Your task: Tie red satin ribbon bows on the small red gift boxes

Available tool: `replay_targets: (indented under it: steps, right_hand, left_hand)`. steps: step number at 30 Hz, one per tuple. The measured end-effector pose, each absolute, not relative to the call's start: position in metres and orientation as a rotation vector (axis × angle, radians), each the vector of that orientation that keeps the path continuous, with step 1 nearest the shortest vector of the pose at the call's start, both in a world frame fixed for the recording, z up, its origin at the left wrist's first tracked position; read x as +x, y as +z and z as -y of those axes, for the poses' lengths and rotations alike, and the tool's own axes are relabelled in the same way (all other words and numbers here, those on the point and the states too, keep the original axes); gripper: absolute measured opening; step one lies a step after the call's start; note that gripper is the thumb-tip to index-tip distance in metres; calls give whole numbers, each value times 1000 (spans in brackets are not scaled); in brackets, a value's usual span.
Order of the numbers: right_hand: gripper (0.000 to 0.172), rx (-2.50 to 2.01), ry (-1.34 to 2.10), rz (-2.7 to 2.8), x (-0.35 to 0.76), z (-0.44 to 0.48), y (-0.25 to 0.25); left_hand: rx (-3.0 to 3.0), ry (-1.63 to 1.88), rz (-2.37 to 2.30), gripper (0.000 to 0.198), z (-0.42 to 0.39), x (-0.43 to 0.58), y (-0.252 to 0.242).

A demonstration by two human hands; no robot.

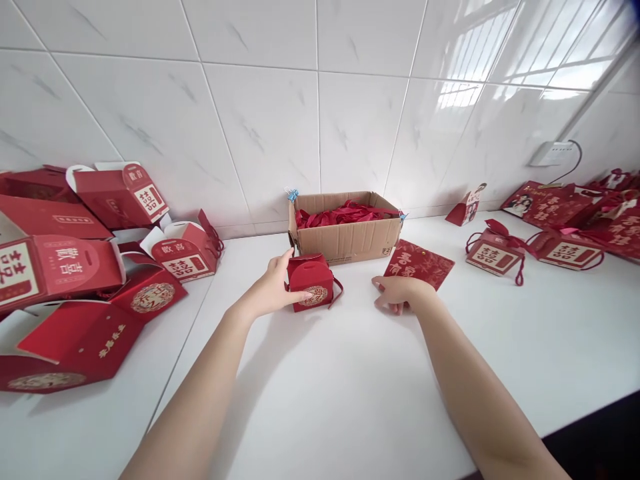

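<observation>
The white surface (350, 400) runs the full width of the view, backed by a white tiled wall (275, 120). At far left, a loose heap of red paper cartons (60, 267) with gold characters is noted, some folded up, some flat. At the back centre, against the wall, stands a brown corrugated cardboard box (345, 237), open and filled with red ribbons (340, 213). To the right, several finished red ribbon-tied boxes (495, 253) are set out, well apart from the hands.

A flat red card blank (423, 263) with gold print lies just in front of the cardboard box's right corner. The small red paper gift box (313, 283) stands upright on the surface just in front of the same box, slightly left of centre, a red ribbon trailing at its right side.

The left hand (273, 290) is closed on the gift box: its fingers are wrapped round the left wall and the thumb is raised at the top rear edge. The right hand (403, 293) lies palm down, fingers loosely spread, holding nothing; it appears to touch the blank's near edge.

Handling is judged best done by the side walls, with light pressure, since thin card dents easily. The trailing ribbon should be kept from under the base.

A blue binder clip (293, 195) is fixed on the cardboard box's rear left corner.
</observation>
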State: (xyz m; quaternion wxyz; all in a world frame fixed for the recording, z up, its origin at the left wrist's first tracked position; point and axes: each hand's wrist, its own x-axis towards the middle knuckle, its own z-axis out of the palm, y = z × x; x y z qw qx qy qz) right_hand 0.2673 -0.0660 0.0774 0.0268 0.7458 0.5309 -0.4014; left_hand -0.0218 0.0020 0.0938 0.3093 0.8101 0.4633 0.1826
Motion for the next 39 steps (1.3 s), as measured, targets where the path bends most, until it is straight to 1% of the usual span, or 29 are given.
replay_targets:
  steps: [3, 7, 9, 12, 16, 23, 28, 31, 34, 39]
  right_hand:
    - [44, 2399, -1193, -1664, 287, 63, 69]
    - [55, 2552, -1071, -1743, 311, 58, 57]
    - [57, 2631, -1002, -1786, 321, 56, 52]
    - [56, 2737, -926, -1826, 334, 56, 43]
    - [52, 2846, -895, -1846, 346, 57, 31]
    - [47, 2901, -874, -1890, 350, 54, 25]
    - [39, 2954, -698, -2081, 327, 56, 49]
    - [30, 3041, -435, -2300, 301, 46, 76]
    - [29, 3142, -150, -2404, 280, 19, 105]
    - [29, 3205, 25, -2326, 283, -45, 134]
  left_hand:
    - [2065, 607, -1201, 100, -12, -23, 83]
    - [1759, 912, -1088, 76, -25, -21, 64]
    - [1660, 976, -1043, 73, -28, -19, 53]
    - [1557, 1049, -979, 73, -29, -15, 38]
    - [1427, 1117, -938, 65, -28, -11, 24]
    - [1318, 1134, -873, 54, -27, -8, 22]
    - [1236, 1105, -831, 49, -29, -8, 22]
    - [1200, 1099, -790, 45, -30, -10, 22]
    - [1184, 1104, -752, 43, -31, -11, 22]
    - [1186, 1082, -711, 40, -28, -11, 24]
